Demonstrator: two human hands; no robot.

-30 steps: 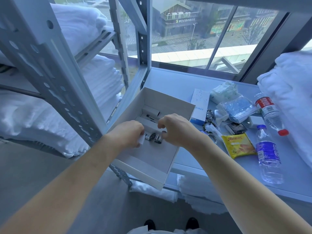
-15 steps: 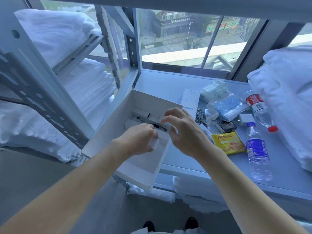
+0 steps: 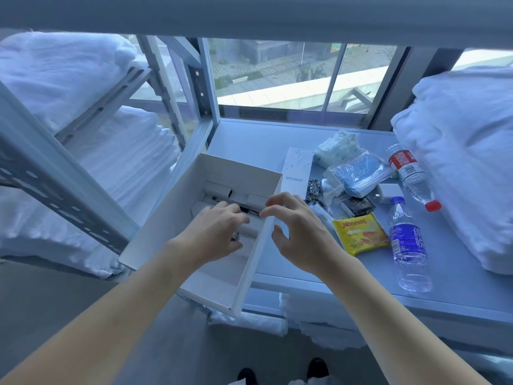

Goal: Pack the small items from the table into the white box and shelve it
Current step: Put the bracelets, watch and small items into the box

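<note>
Reaching into the white box [image 3: 166,234] at the tabletop's left front corner, we have our left hand [image 3: 215,234] down among its contents, knuckles up and fingers bent over something small and pale; we cannot tell whether it pinches that thing or only presses on it. Our right hand [image 3: 298,237] hovers at the box's right wall, fingers spread and loosely curved, holding nothing.

The box overhangs the front edge of the tabletop [image 3: 258,140], its long axis running from that edge toward the window. What remains to pack lies to the right of the box, on the side of our right hand, which we judge the nearer one for the next pick: a tall white carton [image 3: 297,173] touching the box's far right corner, a beaded chain [image 3: 313,187] just beside it, a yellow snack packet [image 3: 361,234] near the front, a bag of blue masks [image 3: 358,173], a dark card [image 3: 358,204] and two water bottles [image 3: 408,243] further right.

Much inside the box is hidden by our left hand; only pale cartons and a dark pen-like object [image 3: 249,210] show. A small tube between our right hand and the packet is partly covered.
</note>
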